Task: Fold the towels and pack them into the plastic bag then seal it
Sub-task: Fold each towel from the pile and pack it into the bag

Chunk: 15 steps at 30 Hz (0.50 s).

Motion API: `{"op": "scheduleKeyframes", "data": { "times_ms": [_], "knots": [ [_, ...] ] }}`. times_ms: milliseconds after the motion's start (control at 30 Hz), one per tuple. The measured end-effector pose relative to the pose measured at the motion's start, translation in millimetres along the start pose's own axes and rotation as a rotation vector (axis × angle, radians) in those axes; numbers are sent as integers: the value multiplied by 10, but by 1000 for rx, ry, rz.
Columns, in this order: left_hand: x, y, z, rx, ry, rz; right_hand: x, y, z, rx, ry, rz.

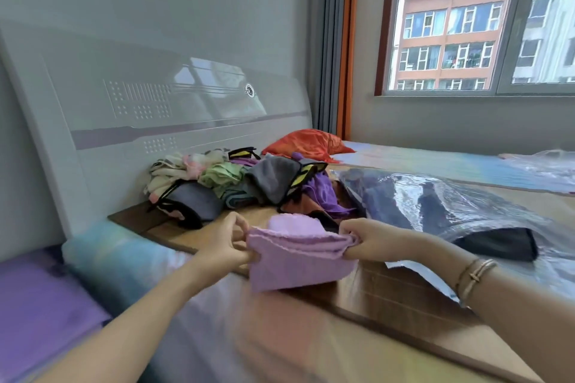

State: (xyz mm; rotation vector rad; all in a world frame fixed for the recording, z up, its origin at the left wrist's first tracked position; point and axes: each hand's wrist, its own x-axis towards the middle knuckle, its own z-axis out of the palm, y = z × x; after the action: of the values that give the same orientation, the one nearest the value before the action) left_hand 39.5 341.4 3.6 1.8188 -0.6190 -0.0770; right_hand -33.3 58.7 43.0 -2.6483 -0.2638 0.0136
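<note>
A lilac towel (pixel 295 261), folded over, hangs in the air above the bed's front part. My left hand (pixel 227 242) pinches its left top corner and my right hand (pixel 370 238) pinches its right top corner. Behind it lies a heap of unfolded towels (pixel 249 183) in grey, green, purple, cream and pink. To the right a clear plastic bag (pixel 451 205) lies flat on the brown mat (pixel 373 286), with a dark folded towel (pixel 501 242) inside near its opening.
A white headboard (pixel 155 109) rises behind the heap. An orange pillow (pixel 308 143) lies at the back by the curtain. A purple cloth (pixel 37 305) covers the bed's left edge. More plastic (pixel 541 158) sits at the far right under the window.
</note>
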Motion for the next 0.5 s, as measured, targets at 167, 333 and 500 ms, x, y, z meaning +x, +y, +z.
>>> {"op": "scheduleKeyframes", "data": {
  "times_ms": [167, 333, 500],
  "knots": [
    [-89, -145, -69, -64, -250, -268, -46, -119, 180, 292, -146, 198],
    [206, -54, 32, 15, -44, -184, 279, -140, 285, 328, 117, 420],
    [629, -262, 232, 224, 250, -242, 543, 13, 436, -261, 389, 524]
  ]
}}
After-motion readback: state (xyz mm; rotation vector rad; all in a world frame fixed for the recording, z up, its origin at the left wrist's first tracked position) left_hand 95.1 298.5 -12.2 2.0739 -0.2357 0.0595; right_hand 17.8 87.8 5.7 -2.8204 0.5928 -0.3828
